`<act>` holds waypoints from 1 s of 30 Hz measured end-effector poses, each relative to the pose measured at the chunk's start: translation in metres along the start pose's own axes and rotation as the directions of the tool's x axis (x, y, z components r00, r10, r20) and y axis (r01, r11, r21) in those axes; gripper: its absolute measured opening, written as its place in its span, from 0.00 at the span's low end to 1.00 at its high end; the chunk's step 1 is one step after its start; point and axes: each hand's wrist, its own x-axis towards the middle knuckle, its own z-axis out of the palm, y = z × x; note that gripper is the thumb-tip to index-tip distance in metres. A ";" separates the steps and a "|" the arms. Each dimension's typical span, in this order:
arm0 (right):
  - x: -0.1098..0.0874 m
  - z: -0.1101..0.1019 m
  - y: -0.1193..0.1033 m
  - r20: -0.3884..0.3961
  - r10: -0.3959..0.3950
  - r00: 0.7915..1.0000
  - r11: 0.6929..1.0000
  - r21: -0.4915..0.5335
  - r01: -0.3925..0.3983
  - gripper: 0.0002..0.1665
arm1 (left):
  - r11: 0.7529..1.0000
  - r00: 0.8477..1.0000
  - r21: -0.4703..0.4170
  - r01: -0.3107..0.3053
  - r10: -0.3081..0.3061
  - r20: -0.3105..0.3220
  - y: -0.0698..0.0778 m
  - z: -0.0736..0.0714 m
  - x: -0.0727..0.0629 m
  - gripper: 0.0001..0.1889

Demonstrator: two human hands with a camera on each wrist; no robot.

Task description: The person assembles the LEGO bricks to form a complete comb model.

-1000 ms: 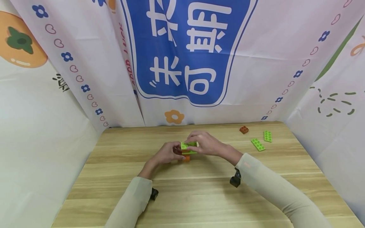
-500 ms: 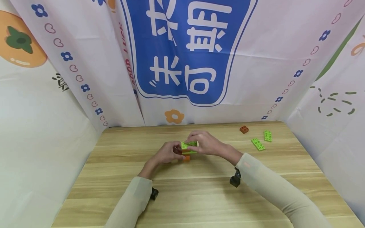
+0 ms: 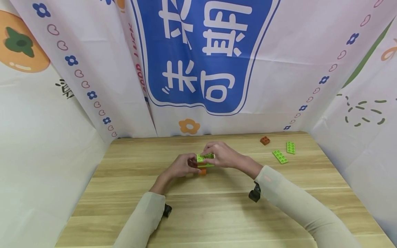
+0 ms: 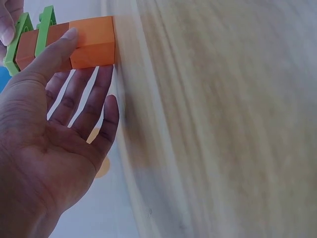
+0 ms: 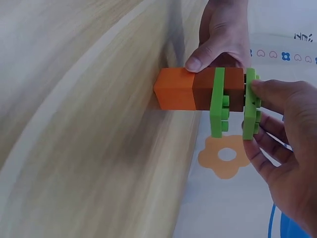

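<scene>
A stack of toy building blocks stands upright on the table, both hands on it. At its base is an orange block [image 5: 176, 89], followed by a brown block [image 5: 203, 91], a green plate [image 5: 217, 104], another brown block [image 5: 234, 89] and a top green plate [image 5: 251, 114]. Both plates overhang to one side. My left hand [image 3: 183, 166] grips the lower stack, thumb near where orange meets brown. With thumb and fingers, my right hand [image 3: 224, 155] pinches the overhanging part of the top plate. Whether that plate sits fully down on the brown block I cannot tell.
On the wooden table [image 3: 198, 213], to the right of the hands, lie a small brown block [image 3: 265, 140] and two loose green plates, one nearer [image 3: 280, 156] and one farther [image 3: 291, 147]. A printed cloth [image 3: 263, 120] hangs behind the table's back edge.
</scene>
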 end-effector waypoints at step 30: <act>-0.006 -0.009 0.006 0.006 -0.009 1.000 0.997 -0.077 0.010 0.18 | 1.000 1.000 0.026 0.006 -0.006 -0.005 -0.001 0.000 0.001 0.11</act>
